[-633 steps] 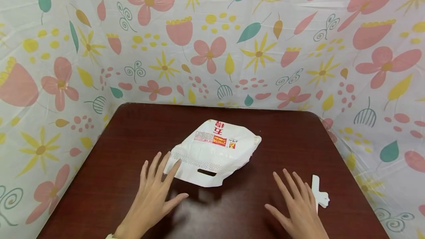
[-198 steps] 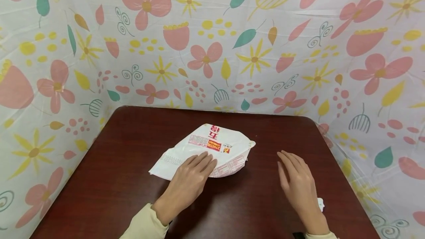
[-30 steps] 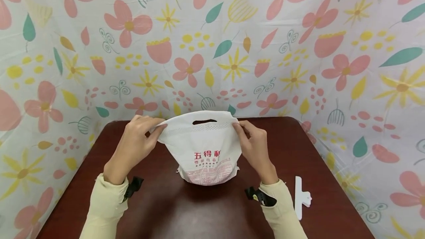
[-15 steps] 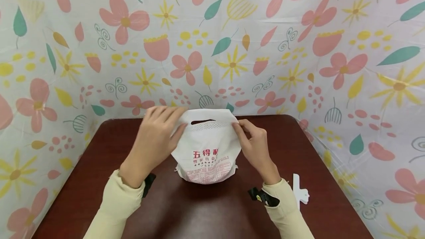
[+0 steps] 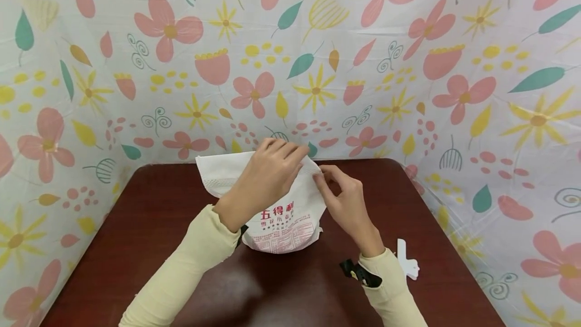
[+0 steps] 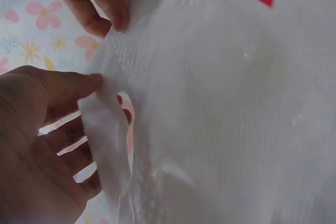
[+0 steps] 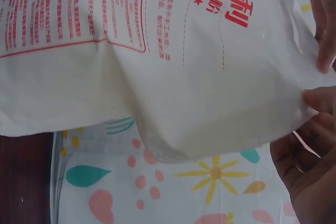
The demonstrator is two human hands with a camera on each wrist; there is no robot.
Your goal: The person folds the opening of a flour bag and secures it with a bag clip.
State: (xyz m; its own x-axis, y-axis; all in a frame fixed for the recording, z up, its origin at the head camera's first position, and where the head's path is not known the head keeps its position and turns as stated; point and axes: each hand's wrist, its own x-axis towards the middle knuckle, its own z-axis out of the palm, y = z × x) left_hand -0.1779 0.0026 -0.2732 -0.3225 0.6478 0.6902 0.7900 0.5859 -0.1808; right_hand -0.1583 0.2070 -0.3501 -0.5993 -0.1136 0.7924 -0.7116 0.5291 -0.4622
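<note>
A white flour bag (image 5: 281,231) with red lettering stands upright on the table, its top edge raised. My left hand (image 5: 268,178) reaches across the bag's front and pinches the top edge near the cut-out handle, as the left wrist view shows; there the handle slot (image 6: 128,124) lies just beside my thumb. The bag's free left corner (image 5: 218,168) sticks out beyond my left forearm. Close by, my right hand (image 5: 347,198) pinches the bag's right upper edge between thumb and fingers, also visible in the right wrist view. In the head view my left hand covers the slot.
A white bag clip (image 5: 408,266) lies on the dark wood table (image 5: 290,291) at the right, partly behind my right sleeve (image 5: 386,281). A flower-patterned cloth (image 5: 317,64) hangs behind and around the table.
My left hand has moved right along the top edge from the left corner, which it let go. My right hand keeps its pinch. Much earlier the bag lay flat, both hands open.
</note>
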